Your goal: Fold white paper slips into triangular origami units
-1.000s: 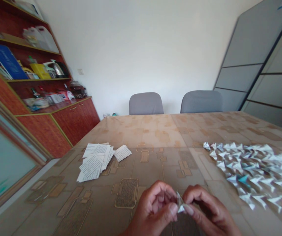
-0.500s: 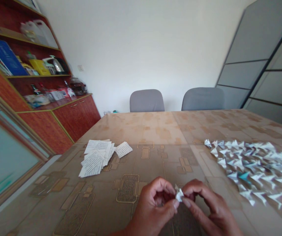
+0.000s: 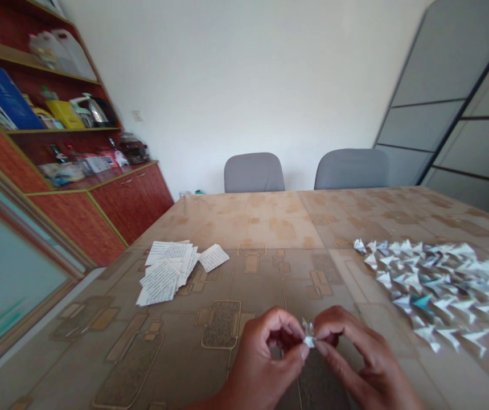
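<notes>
A small folded paper piece (image 3: 308, 340), whitish and partly covered by fingertips, is pinched between both hands above the near part of the table. My left hand (image 3: 270, 356) grips its left side with thumb and forefinger. On its right side, the thumb and forefinger of my right hand (image 3: 357, 356) are closed. Off to the right lie rows of folded paper figures (image 3: 444, 279), mostly white, one with a teal patch (image 3: 422, 303). To the left is a loose pile of printed paper pieces (image 3: 165, 273), with a single printed piece (image 3: 214, 258) beside it.
The table (image 3: 261, 222) has a patterned brown cover. Two grey chairs (image 3: 254, 172) stand at its far side. On the left, a red-brown cabinet (image 3: 128, 196) carries a kettle (image 3: 97, 111), bottles and boxes. Grey panels (image 3: 432, 85) stand at the right.
The folded paper piece has turned slightly between my fingertips, and my right fingers have shifted a little. The whole view has tilted slightly; the piles look unchanged.
</notes>
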`<state>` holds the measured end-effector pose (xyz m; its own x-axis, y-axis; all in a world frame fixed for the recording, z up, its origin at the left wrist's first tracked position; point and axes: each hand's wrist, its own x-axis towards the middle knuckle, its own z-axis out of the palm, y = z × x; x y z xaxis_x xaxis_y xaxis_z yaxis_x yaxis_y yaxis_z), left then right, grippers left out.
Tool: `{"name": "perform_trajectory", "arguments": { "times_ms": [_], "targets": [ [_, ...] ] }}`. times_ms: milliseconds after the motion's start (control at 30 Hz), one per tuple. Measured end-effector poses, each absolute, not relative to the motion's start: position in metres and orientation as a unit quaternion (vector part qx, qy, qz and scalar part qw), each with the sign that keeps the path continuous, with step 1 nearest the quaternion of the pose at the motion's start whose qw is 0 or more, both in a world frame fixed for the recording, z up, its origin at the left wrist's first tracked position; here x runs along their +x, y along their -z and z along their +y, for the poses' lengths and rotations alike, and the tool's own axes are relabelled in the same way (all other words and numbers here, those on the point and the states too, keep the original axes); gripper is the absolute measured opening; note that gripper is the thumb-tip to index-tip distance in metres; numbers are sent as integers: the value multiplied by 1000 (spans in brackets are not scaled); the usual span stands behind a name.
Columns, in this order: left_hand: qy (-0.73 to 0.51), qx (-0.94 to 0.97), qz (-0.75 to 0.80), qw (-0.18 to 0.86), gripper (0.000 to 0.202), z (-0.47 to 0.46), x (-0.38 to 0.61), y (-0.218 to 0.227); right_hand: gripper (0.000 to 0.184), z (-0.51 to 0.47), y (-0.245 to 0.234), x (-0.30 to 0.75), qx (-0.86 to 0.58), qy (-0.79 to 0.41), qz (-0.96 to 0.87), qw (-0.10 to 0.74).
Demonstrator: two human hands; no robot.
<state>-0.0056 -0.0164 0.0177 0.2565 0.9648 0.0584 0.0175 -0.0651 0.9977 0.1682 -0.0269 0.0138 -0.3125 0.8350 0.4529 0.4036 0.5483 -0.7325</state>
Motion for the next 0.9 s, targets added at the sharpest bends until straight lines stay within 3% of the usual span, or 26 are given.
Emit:
{"name": "perform_trajectory", "arguments": {
  "times_ms": [200, 400, 533, 900],
  "targets": [
    [-435, 590, 425, 531, 7, -18, -5, -17, 15, -27, -20, 168, -378, -219, -798, 414],
    [-437, 491, 341, 672, 22, -15, -4, -7, 21, -29, -25, 168, -358, -202, -808, 423],
    [-445, 468, 322, 692, 31, -15, -4, -8, 25, -31, -28, 170, -338, -172, -822, 426],
    [-459, 495, 348, 650, 16, -16, -6, -10, 30, -32, -28, 173, -336, -154, -825, 427]
  ]
}}
